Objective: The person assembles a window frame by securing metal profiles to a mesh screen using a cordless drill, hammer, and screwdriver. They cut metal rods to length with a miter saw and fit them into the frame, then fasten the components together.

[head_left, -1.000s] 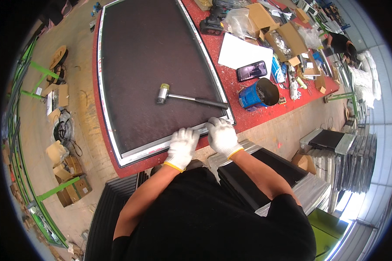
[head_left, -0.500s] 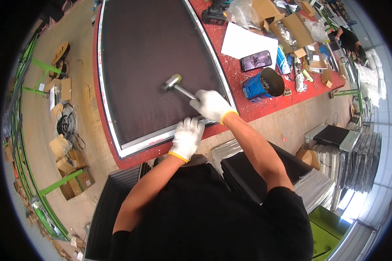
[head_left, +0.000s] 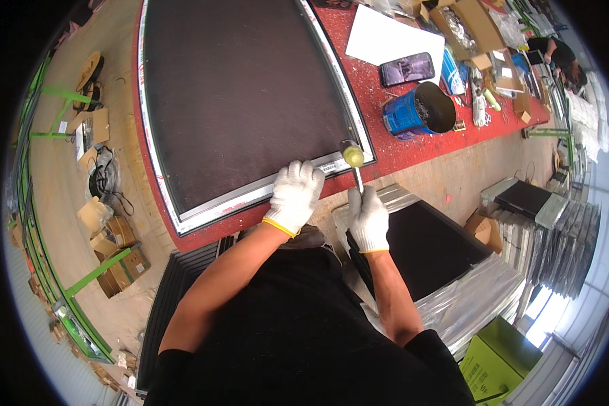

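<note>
A large framed mesh screen [head_left: 250,88], dark with a white and silver frame, lies on the red table [head_left: 386,169]. My left hand [head_left: 296,196], in a white knitted glove with a yellow cuff, rests on the frame's near edge, its fingers bent over the rail; whether it pinches anything underneath is hidden. My right hand [head_left: 369,220], gloved alike, is closed round the handle of a mallet [head_left: 353,157]. The yellowish mallet head is over the frame's near right corner; I cannot tell whether it touches.
Right of the screen are a blue tin [head_left: 402,115] of small metal parts, a phone [head_left: 407,69], white paper [head_left: 379,40] and an open carton [head_left: 467,34]. Wrapped dark panels [head_left: 433,250] stand below the table on the right. Cartons [head_left: 118,250] lie on the left floor. Another person [head_left: 561,57] is far right.
My right hand has drawn back toward me and rightward, bringing the mallet head from over the mesh to the frame's near right corner. My left hand stays on the near edge.
</note>
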Demonstrator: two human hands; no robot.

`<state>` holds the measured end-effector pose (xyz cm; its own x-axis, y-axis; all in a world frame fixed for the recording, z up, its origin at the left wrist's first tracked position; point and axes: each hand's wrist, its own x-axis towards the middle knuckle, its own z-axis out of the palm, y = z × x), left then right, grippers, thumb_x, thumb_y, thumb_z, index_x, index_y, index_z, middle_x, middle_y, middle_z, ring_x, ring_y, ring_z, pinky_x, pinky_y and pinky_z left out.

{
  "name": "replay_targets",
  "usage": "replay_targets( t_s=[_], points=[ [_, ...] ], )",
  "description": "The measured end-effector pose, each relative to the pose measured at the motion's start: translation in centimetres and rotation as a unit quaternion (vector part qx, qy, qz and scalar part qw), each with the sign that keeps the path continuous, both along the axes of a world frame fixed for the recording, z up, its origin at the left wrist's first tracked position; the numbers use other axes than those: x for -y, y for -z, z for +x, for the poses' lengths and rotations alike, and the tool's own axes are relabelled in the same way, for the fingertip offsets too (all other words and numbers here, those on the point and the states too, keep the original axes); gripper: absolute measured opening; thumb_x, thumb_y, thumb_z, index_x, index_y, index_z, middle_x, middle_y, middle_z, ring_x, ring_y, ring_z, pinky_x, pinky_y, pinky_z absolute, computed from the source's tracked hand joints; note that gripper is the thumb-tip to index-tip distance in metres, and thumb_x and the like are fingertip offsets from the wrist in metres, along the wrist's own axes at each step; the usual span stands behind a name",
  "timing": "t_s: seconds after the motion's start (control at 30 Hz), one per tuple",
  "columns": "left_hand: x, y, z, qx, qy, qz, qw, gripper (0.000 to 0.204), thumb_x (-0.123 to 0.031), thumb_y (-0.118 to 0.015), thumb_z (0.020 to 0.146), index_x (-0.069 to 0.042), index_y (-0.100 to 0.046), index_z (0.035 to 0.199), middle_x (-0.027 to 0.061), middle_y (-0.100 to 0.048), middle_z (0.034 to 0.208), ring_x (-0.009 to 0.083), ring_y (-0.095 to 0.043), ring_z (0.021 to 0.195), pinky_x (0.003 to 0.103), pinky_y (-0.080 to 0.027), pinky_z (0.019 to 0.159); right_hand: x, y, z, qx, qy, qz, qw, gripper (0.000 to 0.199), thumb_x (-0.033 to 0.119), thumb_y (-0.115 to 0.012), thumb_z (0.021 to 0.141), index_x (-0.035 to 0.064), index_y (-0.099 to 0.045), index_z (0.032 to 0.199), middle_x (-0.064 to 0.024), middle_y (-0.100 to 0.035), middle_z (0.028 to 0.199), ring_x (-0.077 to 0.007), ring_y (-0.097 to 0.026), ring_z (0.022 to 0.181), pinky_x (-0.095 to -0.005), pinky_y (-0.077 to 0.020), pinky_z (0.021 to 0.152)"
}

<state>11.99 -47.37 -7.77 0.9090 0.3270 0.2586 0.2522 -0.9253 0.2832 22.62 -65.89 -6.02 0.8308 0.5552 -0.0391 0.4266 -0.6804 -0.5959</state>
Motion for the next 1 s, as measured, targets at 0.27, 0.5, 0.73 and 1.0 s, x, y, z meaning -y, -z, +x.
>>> replay_targets(
  t_s=[0.27,0.5,0.73,1.0],
  points=[
    [-0.1,-0.3,0.2,-0.011,-0.002,-0.009,1.0,0.022,-0.014,-0.066,0.089,-0.007,-0.07,0.11,0.0115,-0.068,0.117,0.0326,-0.065,0.106,0.046,-0.056,0.09,0.1,1.4,0.0,-0.048,-0.016,-0.034,0.998,0.035,0.035,-0.067,0.112,0.0017,-0.063,0.101,-0.0336,-0.071,0.082,-0.0574,-0.071,0.083,-0.0636,-0.0547,0.071],
    [-3.2,-1.1,-9.3,0.028,-0.087,0.014,0.996,0.022,-0.007,-0.07,0.082,-0.008,-0.07,0.104,0.0121,-0.068,0.107,0.0321,-0.067,0.099,0.044,-0.058,0.086,-3.3,-0.9,-2.8,-0.07,-0.123,0.062,0.988,0.031,0.03,-0.068,0.113,0.0028,-0.064,0.098,-0.0303,-0.07,0.078,-0.0551,-0.071,0.077,-0.0599,-0.0543,0.065],
    [-8.0,-2.7,-22.4,-0.01,-0.166,0.019,0.986,0.021,0.0,-0.074,0.083,-0.004,-0.07,0.103,0.0134,-0.072,0.109,0.0341,-0.07,0.099,0.049,-0.061,0.088,-7.0,0.8,-7.0,-0.027,-0.245,-0.046,0.968,0.034,0.035,-0.067,0.111,0.0043,-0.065,0.096,-0.0263,-0.072,0.078,-0.0507,-0.073,0.073,-0.059,-0.0586,0.068],
    [-8.0,-2.8,-25.1,0.095,-0.214,-0.025,0.972,0.055,0.0,-0.08,0.079,-0.003,-0.065,0.132,0.0178,-0.067,0.132,0.0409,-0.067,0.119,0.052,-0.055,0.105,-7.0,-0.1,-8.7,0.019,-0.302,-0.009,0.953,0.033,0.032,-0.066,0.111,0.0033,-0.067,0.096,-0.0276,-0.072,0.077,-0.0517,-0.072,0.071,-0.0591,-0.057,0.064]
  ],
)
